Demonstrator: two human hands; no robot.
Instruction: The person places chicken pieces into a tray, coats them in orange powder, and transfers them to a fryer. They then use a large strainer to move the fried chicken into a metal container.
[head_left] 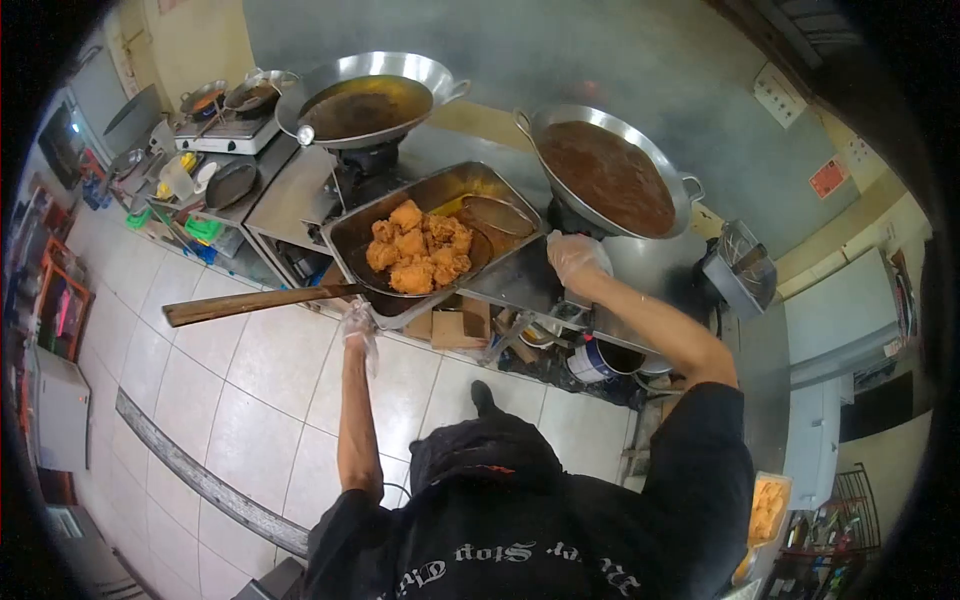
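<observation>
Left hand (361, 326) holds the tray (414, 309); whether the right hand (578, 262) does, I cannot tell.

Soft, fairly even light brightens the floor (245, 395), with pale glints on the rims of the tray (345, 242) and the left wok (425, 70), while shadow gathers below the bench (655, 265) along its front edge. A wide-lens curve bows straight lines, the strip (205, 480) on the floor most plainly, and black fills the corners. Detail softens outward; the dark shirt (600, 510) shows little texture.
</observation>
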